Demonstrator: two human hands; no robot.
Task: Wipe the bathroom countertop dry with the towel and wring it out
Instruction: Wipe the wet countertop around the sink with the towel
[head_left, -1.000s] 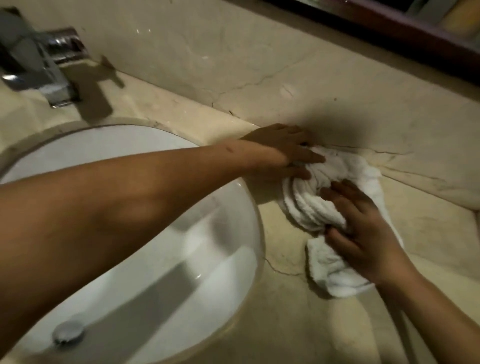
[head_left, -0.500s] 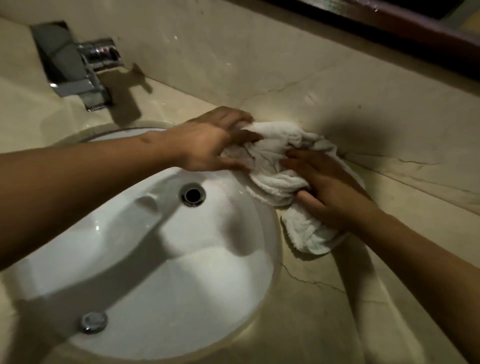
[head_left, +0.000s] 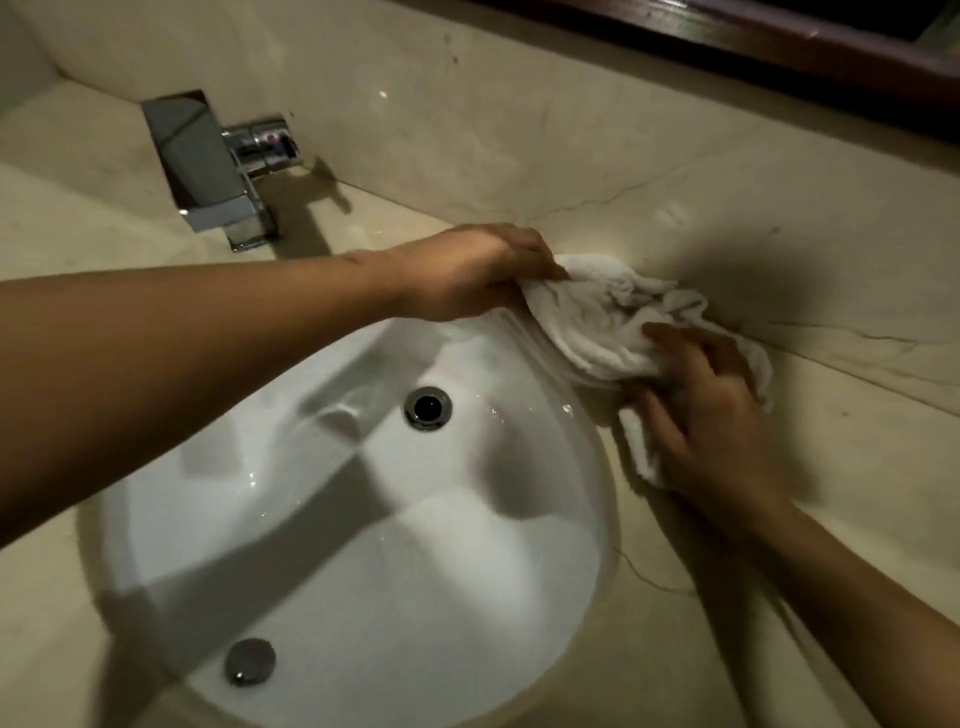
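Observation:
A crumpled white towel (head_left: 618, 319) lies on the beige marble countertop (head_left: 857, 457) at the far right rim of the sink, one edge hanging over the basin. My left hand (head_left: 478, 273) grips the towel's left end, just above the sink rim. My right hand (head_left: 711, 415) presses down on the towel's right part, fingers curled into the cloth; some towel shows beneath the palm.
A white oval sink (head_left: 363, 519) fills the middle, with an overflow hole (head_left: 427, 408) and a drain plug (head_left: 249, 661). A chrome faucet (head_left: 218, 166) stands at the back left. A marble backsplash (head_left: 571, 130) rises behind, with a dark wooden frame (head_left: 779, 47) above it.
Both hands have dragged the towel left along the countertop, from beside the sink to its rim. The camera view has shifted, bringing the faucet and whole sink into sight.

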